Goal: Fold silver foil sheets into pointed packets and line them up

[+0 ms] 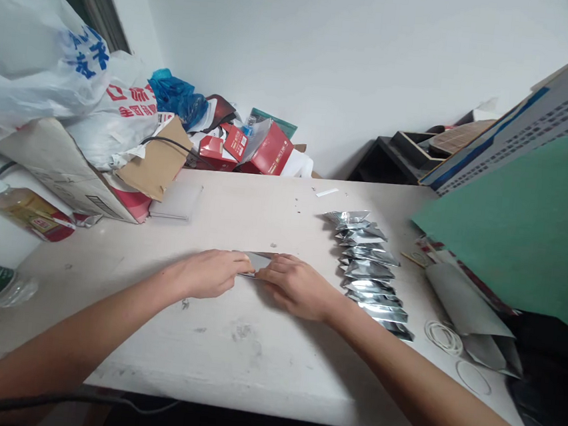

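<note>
I see my left hand (212, 273) and right hand (297, 286) pinching one silver foil pouch (258, 261) flat on the table (231, 342) between them. I'd press evenly; the finished pouch row (369, 268) lies just beyond my right hand.

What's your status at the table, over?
Left hand and right hand both pinching one silver foil pouch flat on the table. Row of foil pouches lies to the right. Nothing between.
</note>
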The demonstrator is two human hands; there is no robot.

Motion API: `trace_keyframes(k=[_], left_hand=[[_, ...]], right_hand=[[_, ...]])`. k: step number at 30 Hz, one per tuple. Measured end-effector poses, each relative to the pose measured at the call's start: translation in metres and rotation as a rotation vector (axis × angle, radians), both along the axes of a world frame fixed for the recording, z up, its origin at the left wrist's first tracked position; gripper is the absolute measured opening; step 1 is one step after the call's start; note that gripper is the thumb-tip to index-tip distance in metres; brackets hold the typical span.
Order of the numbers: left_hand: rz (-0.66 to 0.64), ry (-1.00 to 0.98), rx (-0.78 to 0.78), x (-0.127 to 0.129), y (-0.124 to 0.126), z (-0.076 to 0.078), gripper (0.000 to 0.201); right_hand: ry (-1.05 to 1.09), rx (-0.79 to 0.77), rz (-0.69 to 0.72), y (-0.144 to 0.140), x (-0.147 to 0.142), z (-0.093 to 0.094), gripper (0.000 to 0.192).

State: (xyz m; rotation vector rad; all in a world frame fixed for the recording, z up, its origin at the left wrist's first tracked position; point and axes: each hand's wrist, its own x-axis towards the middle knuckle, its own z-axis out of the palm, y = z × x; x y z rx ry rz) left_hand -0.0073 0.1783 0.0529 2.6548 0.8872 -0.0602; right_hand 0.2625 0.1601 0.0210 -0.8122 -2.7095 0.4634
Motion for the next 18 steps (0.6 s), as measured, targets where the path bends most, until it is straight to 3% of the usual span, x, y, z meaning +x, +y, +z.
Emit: trace_keyframes(k=[13, 18], left_hand=[[0.002, 0.068, 0.022, 0.0042, -0.0057, 0.0074, 0.043], [-0.002, 0.07, 0.046, 0.0036, -0.0086, 0.0026, 0.038]], right_hand=[[-0.067, 0.072, 0.019, -0.0027, -0.0032, 0.0045, 0.026], [-0.036, 0.081, 0.031, -0.0038, -0.0019, 0.0045, 0.029]])
